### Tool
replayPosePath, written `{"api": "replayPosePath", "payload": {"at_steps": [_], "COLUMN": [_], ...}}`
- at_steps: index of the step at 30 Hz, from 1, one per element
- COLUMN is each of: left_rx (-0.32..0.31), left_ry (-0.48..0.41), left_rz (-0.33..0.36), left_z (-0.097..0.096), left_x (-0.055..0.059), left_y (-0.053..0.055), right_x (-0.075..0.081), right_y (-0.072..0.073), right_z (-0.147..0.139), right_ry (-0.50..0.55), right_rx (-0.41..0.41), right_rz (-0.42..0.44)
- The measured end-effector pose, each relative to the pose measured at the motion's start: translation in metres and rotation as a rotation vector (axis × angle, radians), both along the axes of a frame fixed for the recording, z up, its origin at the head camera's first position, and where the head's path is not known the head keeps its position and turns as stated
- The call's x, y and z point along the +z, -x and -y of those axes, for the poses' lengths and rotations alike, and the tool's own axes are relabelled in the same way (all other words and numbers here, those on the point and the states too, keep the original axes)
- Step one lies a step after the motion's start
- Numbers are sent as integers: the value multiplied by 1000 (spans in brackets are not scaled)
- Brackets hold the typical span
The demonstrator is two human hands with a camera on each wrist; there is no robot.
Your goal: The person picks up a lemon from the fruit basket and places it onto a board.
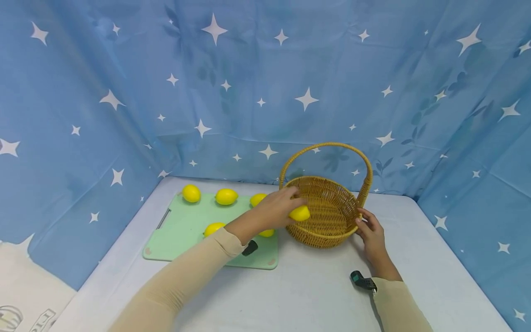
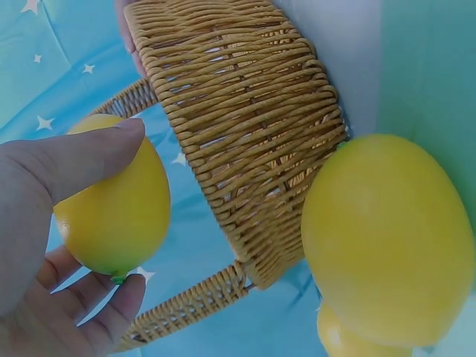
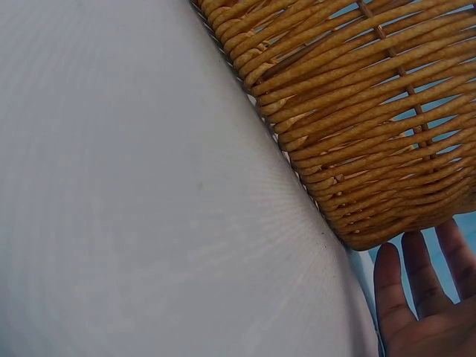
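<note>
My left hand (image 1: 279, 207) pinches a yellow lemon (image 1: 299, 213) at the left rim of a round wicker basket (image 1: 319, 240). The left wrist view shows the thumb across this lemon (image 2: 123, 216) and curled fingers beneath it. At the basket's right side, near the handle's foot, my right hand (image 1: 372, 235) holds the rim. In the right wrist view its straight fingers (image 3: 424, 279) reach the woven wall (image 3: 357, 134); the thumb is hidden there. Several more lemons (image 1: 226, 197) lie on a light green cutting board (image 1: 178, 237), some partly covered by the left arm.
A tall arched handle (image 1: 329, 144) rises over the basket. Board and basket stand on a white table (image 1: 315, 290). Blue star-patterned cloth (image 1: 249, 115) hangs behind and at both sides. A dark wrist device (image 1: 362, 280) sits by the right sleeve.
</note>
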State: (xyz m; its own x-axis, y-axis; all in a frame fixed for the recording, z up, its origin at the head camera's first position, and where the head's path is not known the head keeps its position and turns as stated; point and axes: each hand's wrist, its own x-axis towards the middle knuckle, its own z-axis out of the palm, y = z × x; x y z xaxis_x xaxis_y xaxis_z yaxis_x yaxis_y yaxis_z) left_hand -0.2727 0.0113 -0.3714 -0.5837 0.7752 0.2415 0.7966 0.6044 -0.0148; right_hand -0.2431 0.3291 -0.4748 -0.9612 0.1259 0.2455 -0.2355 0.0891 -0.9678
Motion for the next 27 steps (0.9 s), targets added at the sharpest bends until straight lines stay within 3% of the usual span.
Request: {"api": "replayPosePath", "payload": {"at_steps": [6, 13, 27], "left_rx": [-21, 9, 48], "left_ry": [-27, -77, -84], "left_rz": [-62, -25, -29], "left_z": [15, 38, 74], "left_x": [0, -2, -13], "left_y": [-5, -9, -11], "right_x": [3, 1, 2], "right_y": [-2, -1, -2], "right_z": [1, 0, 2], "right_ry": [-4, 18, -11], "right_rx": [1, 7, -6], "right_rz": [-7, -7, 13]}}
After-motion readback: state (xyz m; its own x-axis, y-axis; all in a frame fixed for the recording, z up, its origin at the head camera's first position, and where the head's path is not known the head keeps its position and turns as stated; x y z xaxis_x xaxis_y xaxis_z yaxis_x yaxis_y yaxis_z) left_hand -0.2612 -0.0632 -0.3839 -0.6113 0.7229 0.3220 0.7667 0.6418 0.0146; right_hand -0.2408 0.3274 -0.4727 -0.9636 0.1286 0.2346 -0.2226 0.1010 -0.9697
